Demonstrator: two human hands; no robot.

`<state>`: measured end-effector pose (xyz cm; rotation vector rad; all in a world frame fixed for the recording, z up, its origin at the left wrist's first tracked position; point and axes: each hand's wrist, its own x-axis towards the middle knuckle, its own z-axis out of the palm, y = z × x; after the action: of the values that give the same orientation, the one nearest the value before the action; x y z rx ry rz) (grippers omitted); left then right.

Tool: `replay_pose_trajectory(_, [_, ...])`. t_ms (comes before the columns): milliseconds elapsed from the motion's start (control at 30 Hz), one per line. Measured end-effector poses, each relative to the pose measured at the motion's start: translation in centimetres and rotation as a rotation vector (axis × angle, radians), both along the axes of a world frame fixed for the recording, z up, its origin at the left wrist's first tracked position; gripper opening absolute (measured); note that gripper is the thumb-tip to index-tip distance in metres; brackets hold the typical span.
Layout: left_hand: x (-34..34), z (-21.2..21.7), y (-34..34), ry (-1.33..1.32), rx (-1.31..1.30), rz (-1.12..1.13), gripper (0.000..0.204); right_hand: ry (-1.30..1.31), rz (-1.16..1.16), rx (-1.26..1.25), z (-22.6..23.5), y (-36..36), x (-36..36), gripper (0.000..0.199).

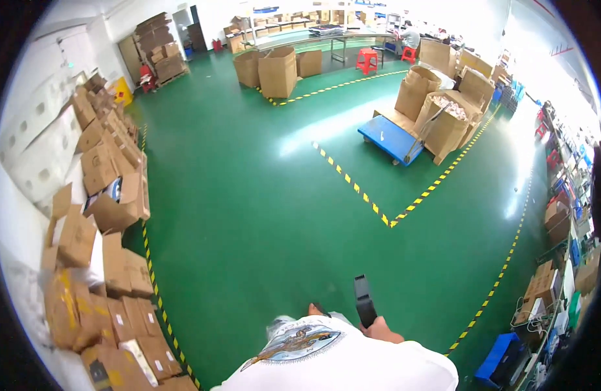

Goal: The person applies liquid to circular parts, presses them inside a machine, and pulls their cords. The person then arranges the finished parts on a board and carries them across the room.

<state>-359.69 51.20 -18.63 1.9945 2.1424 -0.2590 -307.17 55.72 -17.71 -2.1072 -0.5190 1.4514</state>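
Observation:
My right hand is closed round the lower end of a long black handheld tool. The tool points forward and slightly left, above the green floor; its exact kind does not show. My white shirt, with a printed picture on it, fills the bottom of the view. No part of my left hand can be made out. A small skin-coloured patch with a dark edge, perhaps a foot, shows in front of the shirt. Beside it, at the shirt's left edge, lies a blurred, pale, see-through shape.
Cardboard boxes are piled along the left wall, behind striped floor tape. Ahead to the right stands a blue platform cart beside large cartons. Cluttered workbenches line the right side, with a blue bin near me. Red stools stand farther off.

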Motion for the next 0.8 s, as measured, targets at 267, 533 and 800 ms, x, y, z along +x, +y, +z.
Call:
replay_pose_trajectory(267, [-3.1,-4.8,20.8,-0.129,0.200,-0.183,0.024,0.790,-0.947,-0.020,-1.0,28.5,-3.2,0.036])
replay_pose_trajectory(533, [-13.7,-7.5,44.8,-0.260,-0.329,0.210,0.022,0.776,-0.969,0.100,-2.0,43.1,-5.0,0.042])
replay_pose_trajectory(800, [-18.4,8.7,87.1,-0.878,0.291,0.578,0.041,0.760,-1.089,-0.053,-3.8,57.5,-11.4,0.039])
